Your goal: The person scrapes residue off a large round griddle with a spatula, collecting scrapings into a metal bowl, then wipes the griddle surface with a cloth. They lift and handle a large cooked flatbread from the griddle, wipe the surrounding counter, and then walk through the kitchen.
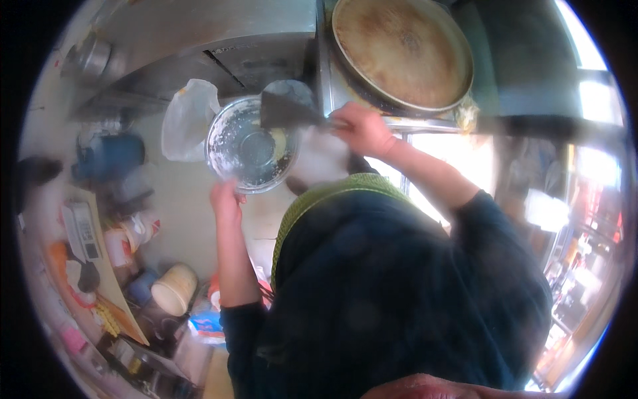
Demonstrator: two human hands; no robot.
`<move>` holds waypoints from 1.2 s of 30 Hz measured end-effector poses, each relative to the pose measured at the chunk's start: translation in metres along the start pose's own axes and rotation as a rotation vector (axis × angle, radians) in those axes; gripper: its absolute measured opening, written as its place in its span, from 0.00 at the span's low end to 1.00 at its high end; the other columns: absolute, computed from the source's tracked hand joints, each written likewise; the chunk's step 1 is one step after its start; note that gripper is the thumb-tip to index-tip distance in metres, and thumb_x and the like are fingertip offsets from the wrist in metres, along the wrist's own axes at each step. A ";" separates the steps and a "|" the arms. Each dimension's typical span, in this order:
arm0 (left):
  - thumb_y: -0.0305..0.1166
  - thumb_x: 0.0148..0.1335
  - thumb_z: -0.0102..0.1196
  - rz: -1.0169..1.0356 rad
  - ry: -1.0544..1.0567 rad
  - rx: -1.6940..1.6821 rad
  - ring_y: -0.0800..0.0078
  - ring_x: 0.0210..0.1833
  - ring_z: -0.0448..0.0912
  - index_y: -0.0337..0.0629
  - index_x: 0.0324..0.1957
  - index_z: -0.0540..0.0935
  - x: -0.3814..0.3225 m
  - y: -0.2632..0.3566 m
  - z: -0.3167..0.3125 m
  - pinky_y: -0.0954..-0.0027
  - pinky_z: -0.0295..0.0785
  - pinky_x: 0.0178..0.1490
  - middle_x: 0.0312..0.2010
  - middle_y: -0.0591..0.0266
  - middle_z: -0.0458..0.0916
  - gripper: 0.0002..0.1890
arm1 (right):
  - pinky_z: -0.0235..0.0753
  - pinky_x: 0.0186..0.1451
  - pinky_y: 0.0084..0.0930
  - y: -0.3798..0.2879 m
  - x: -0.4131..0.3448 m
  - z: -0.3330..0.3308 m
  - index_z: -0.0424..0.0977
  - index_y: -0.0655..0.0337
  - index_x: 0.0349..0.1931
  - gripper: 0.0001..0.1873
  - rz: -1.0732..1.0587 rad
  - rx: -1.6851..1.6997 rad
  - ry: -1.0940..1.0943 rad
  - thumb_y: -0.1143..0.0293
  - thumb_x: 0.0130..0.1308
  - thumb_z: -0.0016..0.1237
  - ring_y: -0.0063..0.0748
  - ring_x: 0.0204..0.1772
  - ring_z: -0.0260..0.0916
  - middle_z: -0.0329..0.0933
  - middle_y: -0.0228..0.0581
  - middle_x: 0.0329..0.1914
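Note:
My left hand [228, 200] grips the near rim of a metal mixing bowl [249, 134]. White floury residue is smeared over the bowl's inner wall, with a pale yellowish patch on its right side. In my right hand [362, 130] is the handle of a broad flat-bladed tool [289, 107], perhaps a turner or scraper. Its dark, blurred blade hangs over the bowl's upper right rim. Just beyond that hand, a large round pan [406, 52] with a browned surface sits on a metal cooking unit [326, 85].
A translucent plastic bag [189, 122] is left of the bowl. Farther left are a blue container [112, 157] and a weighing scale [82, 232]. A pale bucket [174, 289] and a blue-and-white packet [207, 327] lie lower left. A stainless-steel cabinet [209, 30] stands ahead.

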State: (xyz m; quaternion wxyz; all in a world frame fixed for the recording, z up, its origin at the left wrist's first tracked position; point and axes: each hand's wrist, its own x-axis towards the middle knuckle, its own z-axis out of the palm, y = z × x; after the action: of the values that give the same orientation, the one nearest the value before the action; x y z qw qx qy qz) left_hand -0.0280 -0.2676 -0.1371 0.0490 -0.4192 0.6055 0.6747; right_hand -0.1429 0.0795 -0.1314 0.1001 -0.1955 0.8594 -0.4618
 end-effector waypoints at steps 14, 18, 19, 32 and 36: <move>0.27 0.56 0.56 0.028 -0.006 0.113 0.74 0.19 0.72 0.34 0.31 0.75 0.001 0.012 -0.017 0.73 0.63 0.21 0.22 0.57 0.77 0.07 | 0.75 0.49 0.37 0.050 0.034 -0.115 0.78 0.54 0.40 0.10 0.386 -0.600 -0.073 0.68 0.59 0.46 0.47 0.45 0.76 0.78 0.44 0.42; 0.27 0.56 0.55 0.046 -0.020 0.176 0.73 0.18 0.71 0.33 0.28 0.76 0.006 0.021 -0.025 0.72 0.66 0.21 0.20 0.57 0.76 0.06 | 0.75 0.52 0.37 0.038 0.050 -0.131 0.78 0.56 0.44 0.15 0.476 -0.476 -0.049 0.65 0.56 0.50 0.49 0.47 0.76 0.80 0.45 0.40; 0.27 0.56 0.55 0.046 -0.038 0.220 0.73 0.18 0.71 0.33 0.28 0.76 0.009 0.023 -0.026 0.72 0.65 0.22 0.19 0.57 0.76 0.06 | 0.79 0.46 0.34 0.034 0.054 -0.137 0.79 0.59 0.45 0.17 0.432 -0.518 -0.061 0.64 0.55 0.53 0.44 0.41 0.79 0.81 0.45 0.36; 0.31 0.55 0.55 0.072 -0.184 0.470 0.73 0.16 0.72 0.33 0.26 0.78 0.067 0.010 -0.035 0.71 0.66 0.21 0.17 0.58 0.75 0.09 | 0.75 0.33 0.24 -0.060 0.064 -0.076 0.79 0.60 0.45 0.14 0.712 -0.045 -0.212 0.68 0.59 0.52 0.26 0.28 0.73 0.80 0.36 0.32; 0.31 0.55 0.56 0.070 -0.266 0.459 0.74 0.15 0.72 0.33 0.26 0.77 0.095 0.014 -0.032 0.70 0.66 0.19 0.16 0.59 0.74 0.09 | 0.74 0.33 0.22 -0.089 0.062 -0.044 0.78 0.62 0.47 0.14 0.690 0.184 -0.147 0.69 0.62 0.52 0.23 0.28 0.72 0.80 0.35 0.33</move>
State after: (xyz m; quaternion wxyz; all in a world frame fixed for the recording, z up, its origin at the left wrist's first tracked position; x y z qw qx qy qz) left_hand -0.0808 -0.3406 -0.1825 0.1987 -0.2835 0.7451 0.5701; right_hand -0.1924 0.0423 -0.0319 0.3287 0.0828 0.8202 -0.4608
